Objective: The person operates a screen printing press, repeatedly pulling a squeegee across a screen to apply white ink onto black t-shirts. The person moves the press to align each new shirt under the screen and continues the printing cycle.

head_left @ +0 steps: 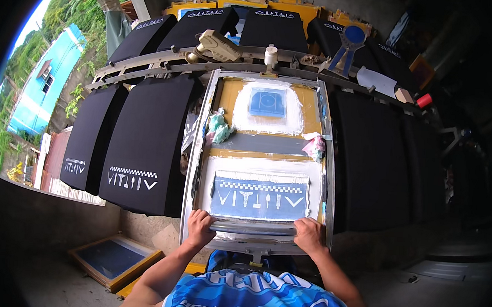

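A metal-framed printing screen [196, 156] lies in front of me. Its near stencil [259, 210] is blue with a checkered strip and a row of tool shapes, edged in white ink. Across the screen's near end runs a long grey squeegee [254, 229]. My left hand [201, 228] is closed around its left end, my right hand [309, 235] around its right end. Farther up, a smaller blue stencil [268, 102] sits within white ink. Crumpled rags rest on the frame's sides, one greenish [219, 128], one pink and white [314, 146].
Black shirts on boards flank the screen, a printed one [148, 142] at left and a dark one [369, 161] at right. Behind a metal rail [173, 57] stand several more. A beige heat gun [219, 46] rests on the rail. On the floor lies a wood-framed screen [113, 258].
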Motion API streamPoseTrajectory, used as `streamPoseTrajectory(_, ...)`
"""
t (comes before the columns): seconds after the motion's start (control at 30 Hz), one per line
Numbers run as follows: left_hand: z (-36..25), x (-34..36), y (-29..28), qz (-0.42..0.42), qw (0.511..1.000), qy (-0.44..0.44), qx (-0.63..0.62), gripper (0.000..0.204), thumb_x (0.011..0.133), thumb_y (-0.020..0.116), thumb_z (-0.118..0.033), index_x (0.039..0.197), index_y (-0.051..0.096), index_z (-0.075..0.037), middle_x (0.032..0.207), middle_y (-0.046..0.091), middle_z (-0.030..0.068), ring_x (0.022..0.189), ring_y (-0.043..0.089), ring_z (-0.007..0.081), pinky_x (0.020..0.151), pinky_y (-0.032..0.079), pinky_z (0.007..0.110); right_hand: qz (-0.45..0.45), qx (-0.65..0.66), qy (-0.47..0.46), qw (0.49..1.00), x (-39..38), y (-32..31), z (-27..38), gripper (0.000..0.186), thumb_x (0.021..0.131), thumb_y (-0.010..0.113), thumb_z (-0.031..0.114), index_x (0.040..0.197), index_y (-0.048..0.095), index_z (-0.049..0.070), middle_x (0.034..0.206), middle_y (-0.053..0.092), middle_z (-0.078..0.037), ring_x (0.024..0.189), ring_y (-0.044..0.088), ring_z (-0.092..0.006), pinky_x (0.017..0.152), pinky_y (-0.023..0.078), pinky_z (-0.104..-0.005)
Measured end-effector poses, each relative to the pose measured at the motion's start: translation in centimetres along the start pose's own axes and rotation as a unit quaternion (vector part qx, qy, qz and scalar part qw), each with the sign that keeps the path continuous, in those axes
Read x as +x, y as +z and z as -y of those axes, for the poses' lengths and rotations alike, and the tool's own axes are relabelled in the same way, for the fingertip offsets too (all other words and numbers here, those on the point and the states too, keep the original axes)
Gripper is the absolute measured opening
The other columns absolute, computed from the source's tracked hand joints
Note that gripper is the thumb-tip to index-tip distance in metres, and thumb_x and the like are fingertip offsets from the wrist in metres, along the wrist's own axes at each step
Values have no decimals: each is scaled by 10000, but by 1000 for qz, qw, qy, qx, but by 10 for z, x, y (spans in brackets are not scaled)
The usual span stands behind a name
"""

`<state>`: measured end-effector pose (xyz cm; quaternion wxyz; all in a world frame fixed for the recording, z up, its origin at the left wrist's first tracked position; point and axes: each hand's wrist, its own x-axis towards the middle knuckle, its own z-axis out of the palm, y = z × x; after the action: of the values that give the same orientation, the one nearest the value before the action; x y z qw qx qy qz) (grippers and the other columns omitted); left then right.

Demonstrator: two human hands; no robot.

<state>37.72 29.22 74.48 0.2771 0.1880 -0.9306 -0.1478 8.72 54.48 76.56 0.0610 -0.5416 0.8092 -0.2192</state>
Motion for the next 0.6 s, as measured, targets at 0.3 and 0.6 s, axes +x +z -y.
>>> streamPoseTrajectory(0.3,68,138,46,-71,997,-2,36,174,605,673,14,738,607,-77,755,580,80,774,586,297,727,420,413,-73,-6,-5,997,136,-12,-40,30,672,624,-23,688,636,-1,760,675,-223,758,680,-424,722,545,-503)
streamPoseTrajectory(0.6,24,41,21,-55,998,18,31,262,529,716,-19,740,581,-96,754,525,72,716,538,284,652,405,418,-57,-30,2,998,37,1,-8,50,732,663,34,735,647,81,795,667,-104,758,675,-321,666,551,-452)
